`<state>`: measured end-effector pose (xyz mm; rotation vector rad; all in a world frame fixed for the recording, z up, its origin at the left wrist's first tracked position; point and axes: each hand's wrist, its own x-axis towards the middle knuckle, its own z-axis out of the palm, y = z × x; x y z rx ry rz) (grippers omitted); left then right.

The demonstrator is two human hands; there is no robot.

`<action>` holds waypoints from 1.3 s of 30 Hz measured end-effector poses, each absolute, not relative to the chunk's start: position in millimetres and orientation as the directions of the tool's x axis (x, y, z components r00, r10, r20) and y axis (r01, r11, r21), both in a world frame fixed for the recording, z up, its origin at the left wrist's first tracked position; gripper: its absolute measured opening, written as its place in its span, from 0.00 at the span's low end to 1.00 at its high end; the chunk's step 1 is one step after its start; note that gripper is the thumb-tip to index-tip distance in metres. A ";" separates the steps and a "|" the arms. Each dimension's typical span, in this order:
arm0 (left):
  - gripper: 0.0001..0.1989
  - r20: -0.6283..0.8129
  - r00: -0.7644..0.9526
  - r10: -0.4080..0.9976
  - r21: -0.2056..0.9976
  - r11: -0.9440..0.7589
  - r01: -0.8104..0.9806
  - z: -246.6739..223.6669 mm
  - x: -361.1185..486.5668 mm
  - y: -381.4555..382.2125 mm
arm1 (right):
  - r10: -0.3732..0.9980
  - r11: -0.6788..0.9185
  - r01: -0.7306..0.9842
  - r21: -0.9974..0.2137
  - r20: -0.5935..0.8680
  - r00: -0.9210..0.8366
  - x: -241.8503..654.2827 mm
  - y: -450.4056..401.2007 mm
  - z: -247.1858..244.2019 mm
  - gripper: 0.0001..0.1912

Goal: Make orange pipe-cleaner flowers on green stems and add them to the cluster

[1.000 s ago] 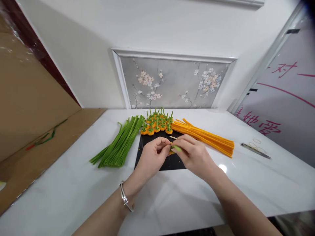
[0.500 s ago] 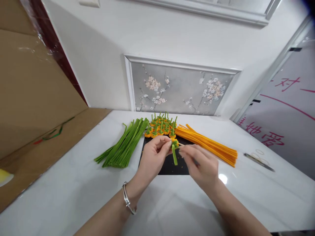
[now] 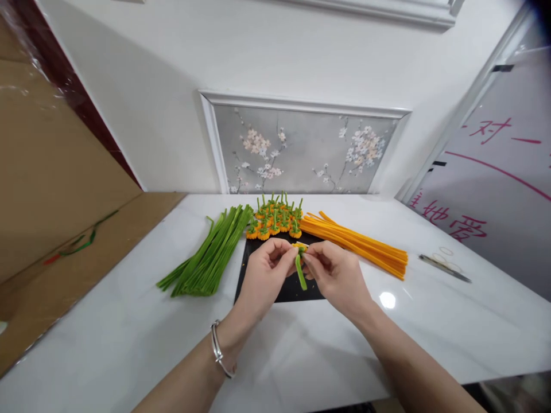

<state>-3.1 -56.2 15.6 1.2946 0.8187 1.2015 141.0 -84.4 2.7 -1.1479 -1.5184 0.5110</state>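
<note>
Between both hands is a small orange-and-green pipe-cleaner piece [image 3: 300,269], shaped like a little pumpkin, its green strip hanging toward me. My left hand [image 3: 269,272] pinches it from the left between thumb and fingers. From the right, the thumb and forefinger of my right hand [image 3: 338,275] are closed on its green part. A thin pale stick [image 3: 301,245] shows behind the piece, mostly hidden. Just beyond my hands, several similar finished pieces [image 3: 275,218] stand with green stems up on a black mat [image 3: 293,291].
Green pipe cleaners [image 3: 210,252] lie bundled at the left, orange ones [image 3: 357,244] at the right. Farther right are a slim pen-like tool [image 3: 445,268] and thin rubber bands [image 3: 446,251]. Cardboard [image 3: 55,172] borders the white table [image 3: 129,338] on the left; a wall stands behind.
My right hand has come in leftward from the pale stick to the green part of the piece. My left hand keeps its pinch. The view has shifted slightly.
</note>
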 end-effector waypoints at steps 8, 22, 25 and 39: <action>0.08 0.109 0.212 0.971 0.952 -0.041 -0.303 16.2 0.9 -59.4 | 0.917 0.368 0.165 -0.915 0.386 0.097 135.1 -84.6 9.3 0.11; 0.08 0.102 0.395 0.913 0.951 0.026 -0.307 22.6 -5.7 -58.5 | 0.972 0.235 -0.054 -0.971 0.233 0.041 156.0 -80.1 15.5 0.16; 0.10 0.193 0.414 0.889 0.970 -0.110 -0.216 24.8 -5.6 -60.6 | 0.959 0.280 -0.007 -0.960 0.279 0.053 156.2 -78.6 12.4 0.14; 0.09 0.234 0.377 0.896 0.966 -0.170 -0.196 15.5 -3.7 -58.4 | 0.954 0.298 0.066 -0.952 0.300 0.021 148.2 -79.7 6.0 0.12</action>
